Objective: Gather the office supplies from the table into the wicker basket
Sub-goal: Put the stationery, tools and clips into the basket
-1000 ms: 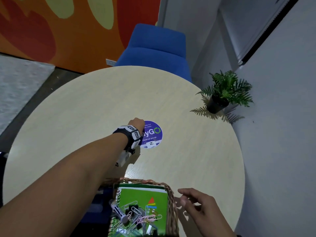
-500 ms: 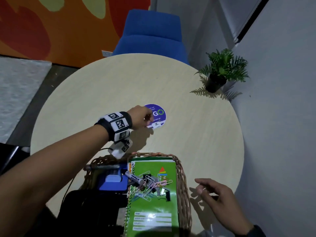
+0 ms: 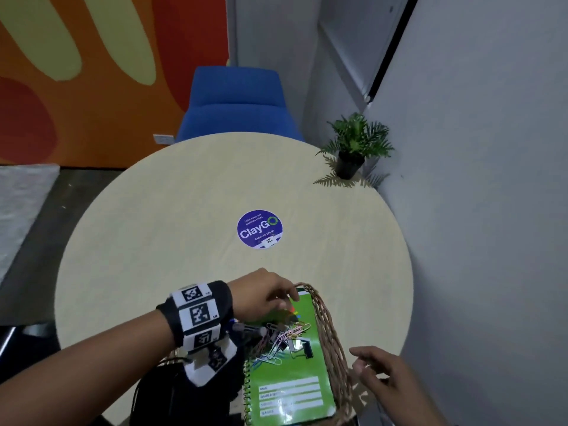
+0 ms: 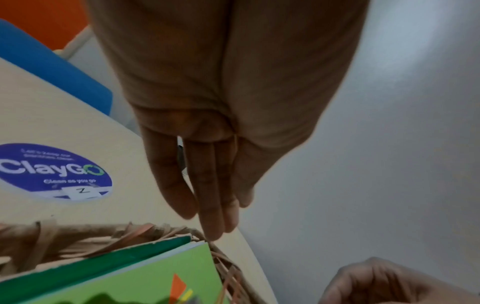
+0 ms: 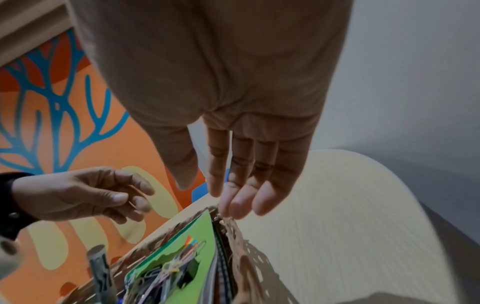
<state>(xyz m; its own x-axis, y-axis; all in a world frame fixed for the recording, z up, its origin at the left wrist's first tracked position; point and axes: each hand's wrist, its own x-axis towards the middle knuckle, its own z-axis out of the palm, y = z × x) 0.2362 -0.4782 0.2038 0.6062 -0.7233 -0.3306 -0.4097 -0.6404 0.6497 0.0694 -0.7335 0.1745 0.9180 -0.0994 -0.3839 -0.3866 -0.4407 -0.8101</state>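
The wicker basket (image 3: 322, 315) stands at the round table's near edge. In it lie a green notebook (image 3: 292, 379), a heap of paper clips (image 3: 285, 333) and a marker (image 3: 249, 329). My left hand (image 3: 285, 299) hovers over the basket's far end. In the right wrist view its thumb and forefinger (image 5: 135, 199) pinch a thin, wire-like item too small to name. My right hand (image 3: 365, 364) is just right of the basket with straight fingers and holds nothing. Its fingertips (image 5: 233, 209) are close to the rim (image 5: 233, 228); whether they touch it I cannot tell.
A purple ClayGO sticker (image 3: 259, 229) marks the middle of the light wooden table (image 3: 153, 241). A small potted plant (image 3: 353, 149) stands at the far right edge by the grey wall. A blue chair (image 3: 236, 106) is behind the table.
My left hand has drawn back from the sticker to above the basket's far end. The right hand has stayed beside the basket. The head view has shifted.
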